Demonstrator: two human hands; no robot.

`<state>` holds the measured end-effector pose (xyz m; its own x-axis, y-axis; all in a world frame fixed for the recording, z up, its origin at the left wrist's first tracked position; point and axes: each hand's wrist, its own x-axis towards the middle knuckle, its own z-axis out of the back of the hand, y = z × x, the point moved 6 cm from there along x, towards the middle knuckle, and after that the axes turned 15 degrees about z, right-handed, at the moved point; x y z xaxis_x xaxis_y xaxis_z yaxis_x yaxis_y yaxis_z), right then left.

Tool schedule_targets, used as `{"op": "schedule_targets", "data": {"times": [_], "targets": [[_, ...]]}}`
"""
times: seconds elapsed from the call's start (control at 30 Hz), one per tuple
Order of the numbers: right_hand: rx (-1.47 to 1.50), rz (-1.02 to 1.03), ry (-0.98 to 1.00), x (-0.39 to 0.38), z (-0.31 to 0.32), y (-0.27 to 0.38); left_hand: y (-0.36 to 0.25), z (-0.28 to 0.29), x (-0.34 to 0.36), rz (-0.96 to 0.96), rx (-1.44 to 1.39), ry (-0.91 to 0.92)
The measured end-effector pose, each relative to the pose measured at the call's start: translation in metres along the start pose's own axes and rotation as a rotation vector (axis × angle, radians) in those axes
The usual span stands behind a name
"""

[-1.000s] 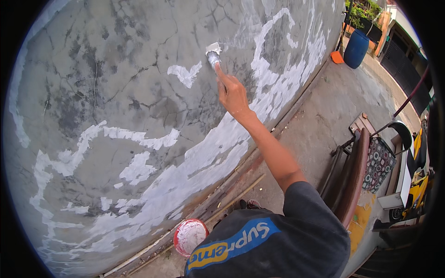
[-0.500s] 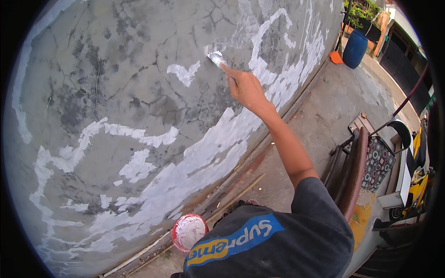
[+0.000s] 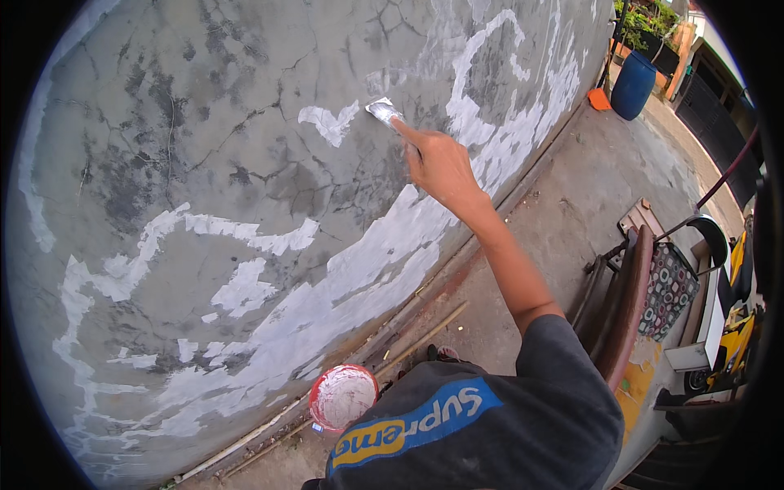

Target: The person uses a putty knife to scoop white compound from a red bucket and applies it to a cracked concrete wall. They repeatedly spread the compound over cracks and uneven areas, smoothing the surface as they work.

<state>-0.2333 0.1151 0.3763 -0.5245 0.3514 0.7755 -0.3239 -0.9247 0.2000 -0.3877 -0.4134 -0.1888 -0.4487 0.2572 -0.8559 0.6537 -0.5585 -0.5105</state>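
In the head view, the right hand [image 3: 441,167] is closed around the handle of a putty knife [image 3: 382,110], with the index finger stretched along it. The blade, covered with white filler, is pressed flat on the grey cracked wall [image 3: 204,147], just right of a small white patch [image 3: 328,122]. Far below the knife, at the foot of the wall, a red bucket [image 3: 343,398] with white filler is seen. The left hand is not visible. A blue barrel [image 3: 634,85] stands farther along the wall.
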Motion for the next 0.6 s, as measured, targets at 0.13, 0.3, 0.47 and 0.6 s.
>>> {"op": "schedule_targets", "data": {"times": [0.13, 0.3, 0.47, 0.6], "targets": [[0.030, -0.035, -0.116, 0.007, 0.019, -0.007, 0.010, 0.005, -0.002, 0.003, -0.003, -0.008], [0.000, -0.010, -0.142, 0.016, 0.008, -0.027, 0.011, 0.006, 0.000, -0.011, 0.021, -0.008], [-0.014, 0.095, -0.123, -0.003, 0.003, -0.031, 0.025, 0.011, 0.009, -0.045, 0.055, -0.011], [-0.039, 0.226, -0.218, 0.016, 0.022, -0.031, 0.043, 0.010, 0.025, -0.136, 0.121, 0.004]]}}
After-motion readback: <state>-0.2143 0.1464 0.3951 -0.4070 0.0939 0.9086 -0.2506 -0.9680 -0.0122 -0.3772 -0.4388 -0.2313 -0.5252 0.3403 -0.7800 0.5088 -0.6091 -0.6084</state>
